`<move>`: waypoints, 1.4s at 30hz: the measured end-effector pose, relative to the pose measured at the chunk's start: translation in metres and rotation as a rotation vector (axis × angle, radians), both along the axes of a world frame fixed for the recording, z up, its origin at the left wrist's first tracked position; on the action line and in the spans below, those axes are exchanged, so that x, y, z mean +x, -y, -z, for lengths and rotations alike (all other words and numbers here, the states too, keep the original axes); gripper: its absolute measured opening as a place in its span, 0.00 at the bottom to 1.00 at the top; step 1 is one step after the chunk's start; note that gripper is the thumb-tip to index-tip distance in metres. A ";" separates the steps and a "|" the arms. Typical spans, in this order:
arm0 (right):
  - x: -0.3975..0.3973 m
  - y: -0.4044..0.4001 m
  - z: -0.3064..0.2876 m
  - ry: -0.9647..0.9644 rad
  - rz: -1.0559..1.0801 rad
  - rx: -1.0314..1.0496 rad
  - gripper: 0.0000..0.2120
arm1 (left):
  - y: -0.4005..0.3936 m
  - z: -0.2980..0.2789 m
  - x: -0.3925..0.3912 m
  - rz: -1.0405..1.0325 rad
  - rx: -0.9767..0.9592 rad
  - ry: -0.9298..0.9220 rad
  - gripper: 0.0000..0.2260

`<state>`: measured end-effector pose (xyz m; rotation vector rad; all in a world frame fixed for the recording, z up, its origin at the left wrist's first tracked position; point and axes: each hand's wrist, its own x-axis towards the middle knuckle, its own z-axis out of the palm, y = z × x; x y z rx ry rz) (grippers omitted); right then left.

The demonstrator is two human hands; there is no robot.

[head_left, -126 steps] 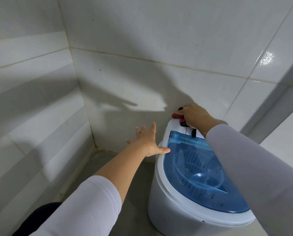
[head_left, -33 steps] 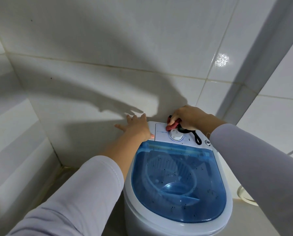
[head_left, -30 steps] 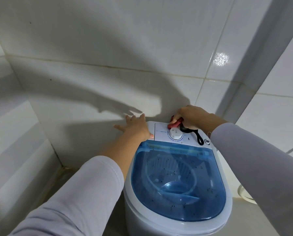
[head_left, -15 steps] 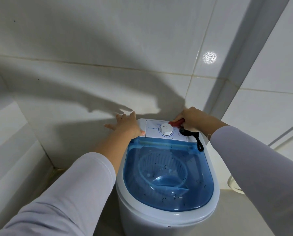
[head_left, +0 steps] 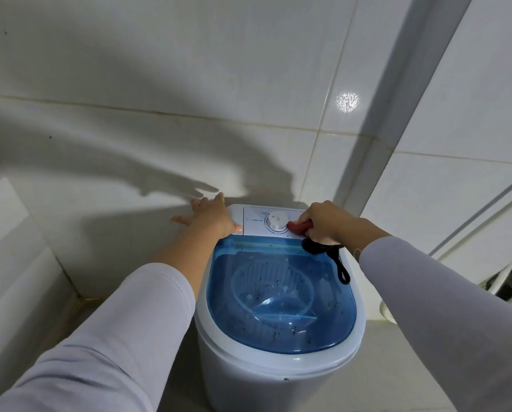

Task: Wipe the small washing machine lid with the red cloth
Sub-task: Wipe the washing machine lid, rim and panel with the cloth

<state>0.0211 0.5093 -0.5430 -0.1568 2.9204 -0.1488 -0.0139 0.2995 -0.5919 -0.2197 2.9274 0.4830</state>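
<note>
Now | R hand [head_left: 327, 223] grips red cloth [head_left: 300, 226] by dial [head_left: 277, 222] | L hand [head_left: 211, 218] flat, lid-panel corner

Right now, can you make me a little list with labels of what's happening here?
machine: small white washing machine, by tiled wall
lid: see-through blue lid, shut, dark specks on it
left hand: flat on the machine's back left corner
right hand: holds red cloth beside the white dial
black strap: hangs from right hand over the lid

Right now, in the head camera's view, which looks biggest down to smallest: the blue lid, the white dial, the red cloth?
1. blue lid, by far the largest.
2. white dial.
3. red cloth, mostly hidden in the right hand, so its rank is unsure.
</note>
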 end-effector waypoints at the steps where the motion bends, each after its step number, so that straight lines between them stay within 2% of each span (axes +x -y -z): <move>1: 0.002 0.001 0.000 0.006 -0.001 -0.005 0.11 | 0.000 0.000 0.000 -0.001 0.002 -0.001 0.45; 9: 0.010 0.009 0.002 -0.003 -0.056 0.023 0.19 | -0.001 -0.001 0.002 -0.008 0.007 0.005 0.44; 14: 0.012 0.012 -0.002 0.014 -0.074 0.024 0.20 | -0.001 -0.002 0.003 -0.013 0.013 0.010 0.45; 19: 0.007 0.005 -0.015 0.121 -0.036 -0.088 0.20 | 0.000 -0.002 0.004 -0.007 0.019 0.008 0.45; 22: -0.004 0.000 -0.027 -0.015 0.016 -0.139 0.23 | 0.001 -0.002 0.004 0.004 0.036 0.013 0.45; 25: -0.018 0.004 -0.028 -0.131 0.051 -0.100 0.23 | 0.002 -0.002 0.004 0.009 0.052 0.021 0.45; 32: -0.031 0.037 -0.008 -0.163 0.034 -0.047 0.17 | 0.003 0.000 0.002 0.013 0.060 0.021 0.45; 37: -0.031 0.045 0.000 -0.199 -0.023 0.019 0.20 | 0.004 -0.001 0.002 0.017 0.064 0.026 0.45; 42: -0.028 0.034 0.005 -0.235 -0.085 -0.032 0.22 | 0.004 -0.001 0.000 0.013 0.072 0.025 0.45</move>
